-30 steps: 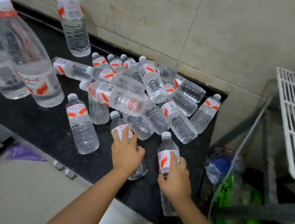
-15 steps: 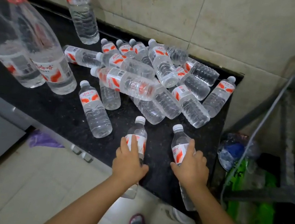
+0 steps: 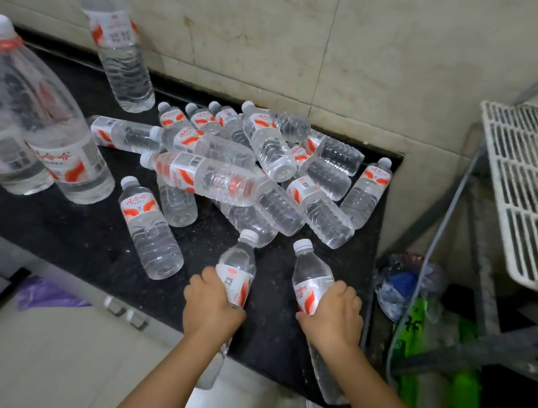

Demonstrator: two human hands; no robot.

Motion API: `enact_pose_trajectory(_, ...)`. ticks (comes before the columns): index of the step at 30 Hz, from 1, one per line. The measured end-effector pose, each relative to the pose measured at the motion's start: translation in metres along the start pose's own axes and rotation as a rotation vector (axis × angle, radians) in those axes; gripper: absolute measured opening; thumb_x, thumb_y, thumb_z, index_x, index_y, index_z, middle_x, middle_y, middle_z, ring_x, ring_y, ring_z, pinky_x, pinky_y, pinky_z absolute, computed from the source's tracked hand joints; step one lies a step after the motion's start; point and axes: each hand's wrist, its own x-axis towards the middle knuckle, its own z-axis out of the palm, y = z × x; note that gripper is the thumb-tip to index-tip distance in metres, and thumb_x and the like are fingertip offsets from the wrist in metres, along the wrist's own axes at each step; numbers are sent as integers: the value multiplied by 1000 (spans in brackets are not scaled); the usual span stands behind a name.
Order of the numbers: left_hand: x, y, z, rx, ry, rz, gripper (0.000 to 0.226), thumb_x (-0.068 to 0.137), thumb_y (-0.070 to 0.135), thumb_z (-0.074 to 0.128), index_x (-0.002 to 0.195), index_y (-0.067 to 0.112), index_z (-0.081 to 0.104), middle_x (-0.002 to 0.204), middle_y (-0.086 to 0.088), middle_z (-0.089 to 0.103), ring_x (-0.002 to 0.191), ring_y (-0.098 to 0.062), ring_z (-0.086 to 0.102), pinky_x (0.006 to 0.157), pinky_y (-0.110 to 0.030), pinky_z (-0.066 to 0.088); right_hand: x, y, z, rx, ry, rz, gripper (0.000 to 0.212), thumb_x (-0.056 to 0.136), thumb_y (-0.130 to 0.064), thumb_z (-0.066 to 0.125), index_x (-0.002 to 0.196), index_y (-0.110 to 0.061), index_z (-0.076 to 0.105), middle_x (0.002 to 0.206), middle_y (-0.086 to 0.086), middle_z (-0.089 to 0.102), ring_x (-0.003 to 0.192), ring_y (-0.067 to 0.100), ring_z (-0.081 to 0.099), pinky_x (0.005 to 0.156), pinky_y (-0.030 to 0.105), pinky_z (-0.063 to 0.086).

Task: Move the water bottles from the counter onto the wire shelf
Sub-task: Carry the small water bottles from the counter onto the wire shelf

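Water bottles are held one in each hand, nearest the camera at the front edge of the desk (image 3: 50,228): the left hand (image 3: 211,306) is wrapped around the label of one bottle (image 3: 237,268), the right hand (image 3: 334,317) around the other bottle (image 3: 310,279), each grip closed on its bottle. Both bases hang past the desk edge over the floor, so a loosened grip would probably mean a drop. Beyond the hands, a loose pile (image 3: 247,173) lies stacked against the wall; a knock could send the upper bottles rolling off. The wire shelf (image 3: 535,193), right of the pile, looks bare, and bottles laid on their sides could roll along it.
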Motion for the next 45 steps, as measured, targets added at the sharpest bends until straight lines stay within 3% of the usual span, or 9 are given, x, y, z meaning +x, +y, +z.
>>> enact_pose_trajectory(6, 4, 32, -46, -71, 211, 194, 68, 67, 17, 73, 121, 1, 34, 121, -18, 42, 115, -31, 38, 86, -36, 40, -6, -29, -57, 129, 189, -112, 73, 76, -38, 71, 126, -4, 31, 134, 13, 37, 126, 28, 35, 100, 35, 35)
enact_pose_trajectory(13, -10, 140, -128, -218, 510, 430, 64, 68, 13, 72, 119, -1, 35, 122, -19, 40, 115, -32, 35, 88, -35, 34, 7, -51, -193, 341, 573, -249, 73, 75, -35, 72, 123, 0, 32, 131, 16, 39, 123, 31, 36, 99, 35, 33)
enact_pose_trajectory(18, -41, 246, -151, -353, 616, 582, 69, 68, 12, 69, 125, 0, 31, 124, -17, 37, 116, -32, 34, 91, -38, 36, 19, -13, -293, 418, 881, -208, 71, 74, -33, 73, 121, 3, 34, 132, 19, 39, 124, 33, 35, 98, 38, 32)
enact_pose_trajectory(23, -76, 350, -124, -472, 684, 716, 70, 69, 12, 68, 127, 0, 31, 127, -18, 37, 119, -32, 32, 93, -37, 33, 39, 70, -355, 471, 1078, -139, 69, 76, -31, 71, 123, 3, 35, 132, 20, 39, 124, 35, 34, 97, 40, 31)
enact_pose_trajectory(33, -91, 513, -10, -636, 583, 785, 72, 68, 11, 71, 128, -2, 33, 124, -19, 40, 115, -33, 34, 95, -34, 31, 130, 225, -404, 505, 1063, -98, 75, 73, -24, 76, 128, 6, 34, 131, 22, 39, 122, 35, 36, 98, 39, 33)
enact_pose_trajectory(39, -61, 555, 46, -708, 512, 692, 72, 68, 10, 72, 128, -3, 33, 122, -20, 40, 112, -31, 36, 93, -35, 34, 190, 251, -393, 549, 1009, -154, 74, 67, -15, 80, 124, 11, 41, 123, 28, 47, 116, 39, 44, 97, 43, 38)
enact_pose_trajectory(45, -33, 593, 71, -750, 479, 683, 75, 68, 13, 76, 128, -3, 35, 123, -22, 42, 112, -34, 40, 95, -44, 41, 234, 255, -401, 623, 908, -176, 81, 72, -20, 76, 134, 3, 29, 135, 19, 38, 127, 28, 36, 106, 31, 31)
